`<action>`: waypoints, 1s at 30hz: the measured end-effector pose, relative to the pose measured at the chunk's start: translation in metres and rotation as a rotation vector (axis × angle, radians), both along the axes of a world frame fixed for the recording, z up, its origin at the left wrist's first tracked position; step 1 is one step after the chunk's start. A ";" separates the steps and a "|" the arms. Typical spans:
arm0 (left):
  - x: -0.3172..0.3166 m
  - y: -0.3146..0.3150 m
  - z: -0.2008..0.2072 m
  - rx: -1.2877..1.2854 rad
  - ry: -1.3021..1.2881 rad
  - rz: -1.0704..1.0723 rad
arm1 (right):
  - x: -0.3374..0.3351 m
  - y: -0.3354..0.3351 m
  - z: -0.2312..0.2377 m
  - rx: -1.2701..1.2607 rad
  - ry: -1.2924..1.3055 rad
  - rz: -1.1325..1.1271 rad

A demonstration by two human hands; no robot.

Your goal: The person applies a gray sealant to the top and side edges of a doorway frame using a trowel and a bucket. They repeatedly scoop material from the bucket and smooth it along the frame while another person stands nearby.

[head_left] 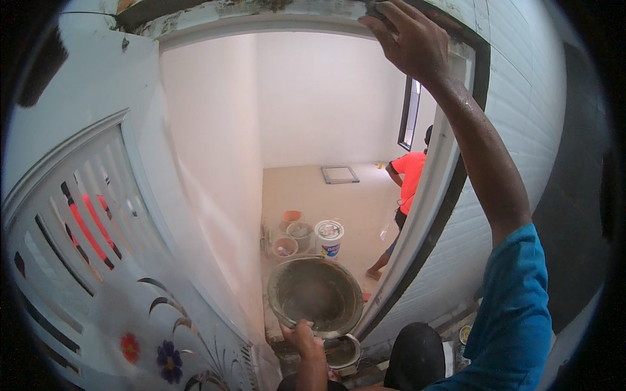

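Observation:
My left hand (305, 339) grips the near rim of a round grey basin (358, 287), its fingers wrapped over the edge. The basin is tilted toward me and its inside is stained grey. High up, my right hand (417, 42) reaches to the top right of the white door frame (261, 21). Its fingers are bent around a small dark lump, partly cut off by the picture's upper edge, whose kind I cannot make out. Rough, stained mortar runs along the top of the frame.
A white door (140, 287) with slats and painted flowers stands open at left. Past the doorway are a white lidded pail (329, 238), several small buckets (300, 233) and a rectangular frame (340, 174). A person in an orange shirt (409, 176) stands inside, right. A smaller pail (352, 355) sits below the basin.

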State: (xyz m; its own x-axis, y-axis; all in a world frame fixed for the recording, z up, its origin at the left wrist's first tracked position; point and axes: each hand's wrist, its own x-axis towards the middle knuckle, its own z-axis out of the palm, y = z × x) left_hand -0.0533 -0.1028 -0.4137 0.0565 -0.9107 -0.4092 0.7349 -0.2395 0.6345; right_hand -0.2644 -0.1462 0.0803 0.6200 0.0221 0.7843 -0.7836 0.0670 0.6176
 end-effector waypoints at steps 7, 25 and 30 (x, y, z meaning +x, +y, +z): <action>0.001 -0.001 0.009 0.017 -0.084 0.040 | 0.066 -0.005 0.027 0.312 -0.314 -0.322; -0.016 0.011 -0.013 0.108 -0.169 0.021 | 0.115 0.024 0.036 0.454 -0.414 -0.325; -0.011 0.013 -0.004 0.168 -0.133 -0.008 | 0.138 0.026 0.042 0.499 -0.388 -0.372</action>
